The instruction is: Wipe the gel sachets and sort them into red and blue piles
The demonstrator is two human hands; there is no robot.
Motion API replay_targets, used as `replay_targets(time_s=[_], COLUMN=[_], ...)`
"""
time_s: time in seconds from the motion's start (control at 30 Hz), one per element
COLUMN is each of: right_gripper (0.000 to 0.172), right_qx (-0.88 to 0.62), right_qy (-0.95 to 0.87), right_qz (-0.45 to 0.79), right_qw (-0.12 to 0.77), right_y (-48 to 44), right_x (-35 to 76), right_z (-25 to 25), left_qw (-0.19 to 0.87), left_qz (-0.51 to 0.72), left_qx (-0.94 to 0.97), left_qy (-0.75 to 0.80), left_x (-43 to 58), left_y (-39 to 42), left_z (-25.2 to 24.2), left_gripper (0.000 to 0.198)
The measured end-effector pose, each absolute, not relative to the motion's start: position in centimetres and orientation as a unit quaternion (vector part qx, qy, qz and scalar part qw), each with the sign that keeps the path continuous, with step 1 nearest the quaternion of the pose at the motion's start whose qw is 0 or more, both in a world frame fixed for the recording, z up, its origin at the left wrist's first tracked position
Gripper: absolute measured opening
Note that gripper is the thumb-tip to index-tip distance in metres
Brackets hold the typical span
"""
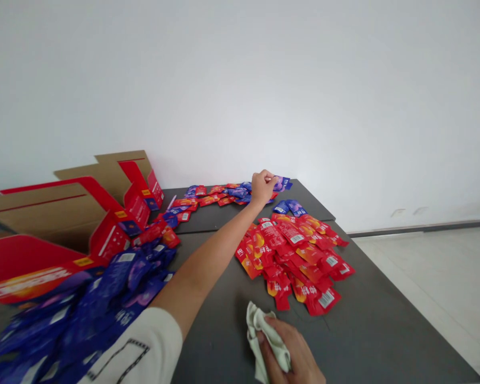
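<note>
My left arm stretches across the dark table [368, 330] to its far edge. There my left hand [263, 186] is closed, its fingers pinched on a purple-blue packet [282, 183] at the end of a row of mixed red and blue packets [216, 196]. Close to me, my right hand [292, 354] rests on the table, gripping a crumpled white cloth [260, 328]. A heap of red packets [296, 253] lies between the two hands, to the right of my left forearm.
A large pile of blue packets [104, 298] covers the near left. Behind it stand open red-and-brown cardboard boxes [64, 218]. The table's right edge drops to a pale floor [432, 277]. A white wall rises behind.
</note>
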State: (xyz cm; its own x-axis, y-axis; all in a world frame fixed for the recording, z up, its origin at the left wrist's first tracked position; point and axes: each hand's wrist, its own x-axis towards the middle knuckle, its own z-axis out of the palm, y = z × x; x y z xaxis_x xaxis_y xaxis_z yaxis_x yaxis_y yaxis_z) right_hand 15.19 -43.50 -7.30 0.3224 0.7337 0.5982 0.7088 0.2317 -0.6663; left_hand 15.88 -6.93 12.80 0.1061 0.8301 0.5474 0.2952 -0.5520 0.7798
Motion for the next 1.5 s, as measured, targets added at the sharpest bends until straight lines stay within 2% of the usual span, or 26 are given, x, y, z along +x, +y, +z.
replay_targets(time_s=[0.1, 0.3, 0.43, 0.53, 0.63, 0.8, 0.97, 1.33, 1.5], right_gripper=[0.029, 0.039, 0.045, 0.05, 0.06, 0.065, 0.068, 0.065, 0.059], right_qx=[-0.607, -0.638, -0.657, -0.663, -0.684, -0.715, -0.725, -0.722, -0.727], right_qy=[-0.6, -0.59, -0.566, -0.551, -0.523, -0.484, -0.449, -0.436, -0.429], right_qz=[0.011, 0.045, 0.089, 0.11, 0.114, 0.135, 0.142, 0.098, 0.087], right_qw=[0.52, 0.493, 0.49, 0.495, 0.496, 0.487, 0.502, 0.527, 0.529], right_y=[-43.5, -43.8, -43.8, -43.9, -43.9, -43.9, -43.8, -43.8, -43.8], right_x=[15.8, 15.7, 15.5, 15.6, 15.6, 15.5, 15.2, 14.8, 14.6], right_z=[-7.3, -6.6, -6.1, -5.9, -5.9, -5.5, -5.4, -5.6, -5.3], left_qw=[0.269, 0.455, 0.555, 0.653, 0.701, 0.707, 0.66, 0.661, 0.62], left_qz=[0.577, 0.674, 0.663, 0.603, 0.552, 0.535, 0.562, 0.508, 0.47], left_qx=[0.673, 0.54, 0.462, 0.389, 0.331, 0.266, 0.282, 0.339, 0.426], left_qy=[0.377, 0.218, 0.199, 0.243, 0.307, 0.379, 0.411, 0.435, 0.462], left_x=[15.0, 10.0, 4.9, 1.6, -1.4, -5.6, -7.9, -7.6, -8.1], left_y=[-9.8, -19.0, -26.9, -32.0, -35.8, -39.2, -40.7, -41.6, -41.5], left_z=[14.3, 15.0, 12.4, 9.3, 5.8, 0.9, -1.9, -4.3, -4.9], left_gripper=[0.015, 0.026, 0.04, 0.051, 0.059, 0.063, 0.06, 0.063, 0.049])
